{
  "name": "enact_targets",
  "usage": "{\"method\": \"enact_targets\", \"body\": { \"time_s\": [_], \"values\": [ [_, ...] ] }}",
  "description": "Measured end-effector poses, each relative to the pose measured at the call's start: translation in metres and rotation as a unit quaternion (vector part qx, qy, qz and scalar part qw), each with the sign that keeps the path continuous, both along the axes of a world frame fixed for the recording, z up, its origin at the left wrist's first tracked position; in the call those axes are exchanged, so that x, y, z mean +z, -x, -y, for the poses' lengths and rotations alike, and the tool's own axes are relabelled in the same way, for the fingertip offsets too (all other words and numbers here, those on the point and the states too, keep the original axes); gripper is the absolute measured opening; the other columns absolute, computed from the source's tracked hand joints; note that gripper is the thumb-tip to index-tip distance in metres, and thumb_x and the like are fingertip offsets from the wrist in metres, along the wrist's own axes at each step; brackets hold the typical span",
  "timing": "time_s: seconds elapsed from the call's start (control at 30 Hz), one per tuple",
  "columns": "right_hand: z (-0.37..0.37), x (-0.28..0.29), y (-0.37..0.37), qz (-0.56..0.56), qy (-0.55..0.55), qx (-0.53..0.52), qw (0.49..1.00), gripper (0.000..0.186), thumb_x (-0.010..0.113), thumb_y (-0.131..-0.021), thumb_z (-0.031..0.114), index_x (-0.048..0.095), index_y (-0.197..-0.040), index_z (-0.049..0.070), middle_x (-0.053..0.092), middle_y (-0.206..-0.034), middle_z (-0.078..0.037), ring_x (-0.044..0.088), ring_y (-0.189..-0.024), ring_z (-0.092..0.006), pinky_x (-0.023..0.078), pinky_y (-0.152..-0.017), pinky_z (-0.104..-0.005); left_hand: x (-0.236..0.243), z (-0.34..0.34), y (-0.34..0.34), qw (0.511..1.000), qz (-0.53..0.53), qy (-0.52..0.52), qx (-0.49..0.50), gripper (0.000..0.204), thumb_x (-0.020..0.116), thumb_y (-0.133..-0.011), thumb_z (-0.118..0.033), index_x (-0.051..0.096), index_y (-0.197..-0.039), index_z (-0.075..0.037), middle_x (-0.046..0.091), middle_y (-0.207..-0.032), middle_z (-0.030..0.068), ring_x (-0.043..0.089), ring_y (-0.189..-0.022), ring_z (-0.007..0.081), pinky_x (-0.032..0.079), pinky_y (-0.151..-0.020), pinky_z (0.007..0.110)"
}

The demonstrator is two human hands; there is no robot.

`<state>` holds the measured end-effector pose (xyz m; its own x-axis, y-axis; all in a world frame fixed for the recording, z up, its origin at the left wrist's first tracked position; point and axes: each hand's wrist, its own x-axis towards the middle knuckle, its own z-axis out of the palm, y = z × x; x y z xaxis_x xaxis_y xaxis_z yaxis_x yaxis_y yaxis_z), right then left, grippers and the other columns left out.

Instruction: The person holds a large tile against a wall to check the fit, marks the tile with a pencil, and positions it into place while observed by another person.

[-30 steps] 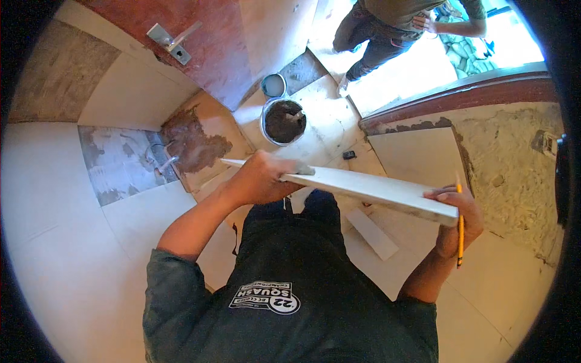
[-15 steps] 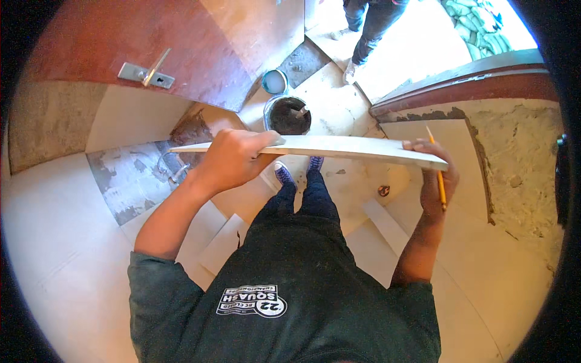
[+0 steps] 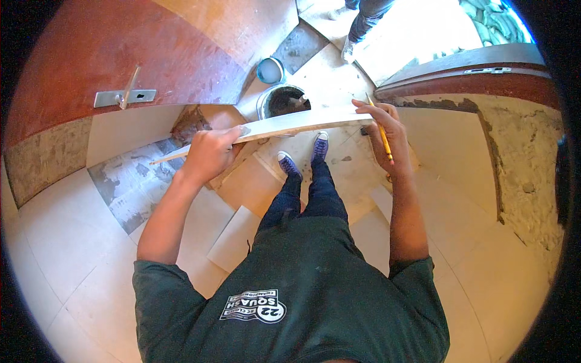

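Observation:
A long pale tile (image 3: 302, 123), seen almost edge-on, is held up in front of me between both hands. My left hand (image 3: 212, 151) is closed round it toward its left end, thumb along the upper face. At the right end, my right hand (image 3: 387, 136) grips the tile with its fingers over the edge. A yellow pencil (image 3: 385, 144) is also tucked between the fingers of that hand, point upward. Beyond the tile stands a bucket (image 3: 261, 109) of dark wet mix with a tool in it, partly hidden by the tile.
A small blue tub (image 3: 270, 71) stands behind the bucket. At left is a reddish door (image 3: 181, 60) with a lever handle (image 3: 125, 95). Cut tile pieces (image 3: 237, 239) lie by my legs. Another person's legs (image 3: 366, 24) show near the doorway. A rough plastered wall (image 3: 523, 169) stands at right.
The tile has tilted: its right end has swung up and leftward with my right hand, while its left end sits slightly lower. My view has shifted a little. Both hands keep their hold.

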<state>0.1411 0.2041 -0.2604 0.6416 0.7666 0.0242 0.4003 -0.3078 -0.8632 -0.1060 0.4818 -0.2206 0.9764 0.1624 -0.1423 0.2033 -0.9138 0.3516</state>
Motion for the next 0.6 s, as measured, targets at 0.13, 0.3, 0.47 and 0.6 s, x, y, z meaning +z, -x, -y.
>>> {"method": "enact_targets", "body": {
  "time_s": [0.13, 0.3, 0.47, 0.6],
  "values": [
    [-0.014, -0.043, -0.002, -0.035, 0.014, -0.004, 0.999, 0.029, 0.063, -0.091, 0.009, 0.068, -0.119, 0.013, 0.067, -0.104, -0.013, 0.061, -0.095, -0.0276, 0.049, -0.087, -0.0346, -0.032, -0.014, -0.003, 0.999, -0.026, -0.028, 0.008, 0.028, 0.067, -0.083, -0.013, 0.067, -0.110, -0.011, 0.068, -0.080, 0.0168, 0.067, -0.071, 0.0361, 0.052, -0.061, 0.047],
    [-0.011, -0.087, 0.007, -0.045, 0.048, 0.020, 0.998, 0.026, 0.061, -0.094, 0.012, 0.066, -0.119, 0.013, 0.066, -0.106, -0.017, 0.062, -0.102, -0.0318, 0.049, -0.090, -0.0378, -0.069, -0.022, -0.003, 1.000, -0.020, -0.005, -0.012, 0.029, 0.065, -0.082, -0.010, 0.067, -0.110, -0.012, 0.070, -0.083, 0.0169, 0.068, -0.074, 0.0361, 0.053, -0.065, 0.048],
    [0.000, -0.120, 0.016, -0.082, 0.050, -0.008, 0.995, 0.026, 0.056, -0.097, 0.015, 0.064, -0.122, 0.013, 0.066, -0.110, -0.019, 0.062, -0.106, -0.0332, 0.048, -0.093, -0.0399, -0.087, -0.024, -0.012, 0.998, -0.051, -0.003, -0.028, 0.029, 0.064, -0.082, -0.009, 0.067, -0.110, -0.013, 0.070, -0.084, 0.0179, 0.068, -0.076, 0.0367, 0.054, -0.066, 0.049],
    [0.002, -0.136, 0.013, -0.054, -0.002, -0.014, 0.998, 0.027, 0.055, -0.098, 0.017, 0.063, -0.124, 0.013, 0.066, -0.112, -0.020, 0.063, -0.106, -0.0332, 0.048, -0.093, -0.0396, -0.094, -0.022, -0.021, 0.997, -0.070, -0.010, -0.036, 0.028, 0.063, -0.082, -0.011, 0.068, -0.110, -0.013, 0.070, -0.083, 0.0180, 0.068, -0.076, 0.0367, 0.053, -0.065, 0.049]
  ]
}}
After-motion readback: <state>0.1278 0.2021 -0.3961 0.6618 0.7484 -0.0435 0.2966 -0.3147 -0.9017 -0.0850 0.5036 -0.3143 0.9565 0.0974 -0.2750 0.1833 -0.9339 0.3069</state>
